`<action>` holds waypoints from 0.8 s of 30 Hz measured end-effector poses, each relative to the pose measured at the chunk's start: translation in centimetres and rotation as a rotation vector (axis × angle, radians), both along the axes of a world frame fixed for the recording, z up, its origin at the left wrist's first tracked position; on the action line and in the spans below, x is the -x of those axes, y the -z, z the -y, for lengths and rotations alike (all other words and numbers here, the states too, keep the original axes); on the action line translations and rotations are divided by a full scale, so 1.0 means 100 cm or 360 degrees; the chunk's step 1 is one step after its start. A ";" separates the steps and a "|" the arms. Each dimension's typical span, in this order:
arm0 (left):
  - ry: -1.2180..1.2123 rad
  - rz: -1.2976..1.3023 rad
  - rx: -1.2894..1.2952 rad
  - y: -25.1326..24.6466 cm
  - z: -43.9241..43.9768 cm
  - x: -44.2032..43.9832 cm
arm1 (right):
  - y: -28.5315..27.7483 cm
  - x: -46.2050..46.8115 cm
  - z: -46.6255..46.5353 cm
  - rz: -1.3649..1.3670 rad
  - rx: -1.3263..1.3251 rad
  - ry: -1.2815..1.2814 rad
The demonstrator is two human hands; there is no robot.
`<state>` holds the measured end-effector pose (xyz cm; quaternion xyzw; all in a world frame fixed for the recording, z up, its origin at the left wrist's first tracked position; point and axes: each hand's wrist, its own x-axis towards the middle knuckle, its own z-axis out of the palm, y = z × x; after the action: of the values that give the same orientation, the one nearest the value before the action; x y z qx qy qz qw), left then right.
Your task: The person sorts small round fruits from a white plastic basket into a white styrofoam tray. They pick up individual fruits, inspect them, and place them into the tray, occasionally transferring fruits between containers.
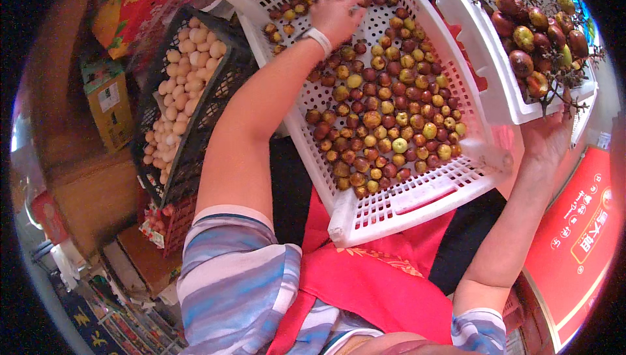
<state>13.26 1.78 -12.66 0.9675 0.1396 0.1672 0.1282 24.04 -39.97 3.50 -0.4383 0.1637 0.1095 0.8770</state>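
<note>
A white perforated plastic crate (425, 198) lies tilted before me, holding many brown and yellow-green jujubes (386, 110). My left hand (337, 17) reaches into its far part, fingers curled down among the fruit. A pale band circles that wrist; whether the fingers hold a jujube is hidden. At the right, my right hand (545, 135) is at the near edge of a white foam box (494, 71), its fingers partly hidden, so their grip is unclear. Larger-looking reddish-brown fruits (538, 37) fill this box, with dark twiggy stalks (557, 93) around them.
Left of the white crate stands a black plastic crate (188, 125) of eggs (178, 86). Beneath it is a red basket (181, 230). Cardboard boxes (105, 184) stand farther left. A red printed box (577, 247) is at the lower right.
</note>
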 end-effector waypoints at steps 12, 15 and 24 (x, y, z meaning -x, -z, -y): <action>-0.0402 -0.0724 0.0027 0.021 -0.014 -0.009 | 0.004 -0.004 0.011 0.0061 -0.0099 -0.0029; -0.0185 -0.0684 0.0106 0.005 0.019 0.038 | 0.003 -0.002 -0.006 -0.0020 -0.0023 0.0033; -0.0342 -0.0951 -0.0179 0.004 -0.027 0.103 | -0.018 0.019 -0.021 -0.0149 -0.0072 0.0090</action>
<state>2.92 4.52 -13.10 0.9592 0.2629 -0.1041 0.0095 22.14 -37.89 5.32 -0.4081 0.2145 0.1088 0.8807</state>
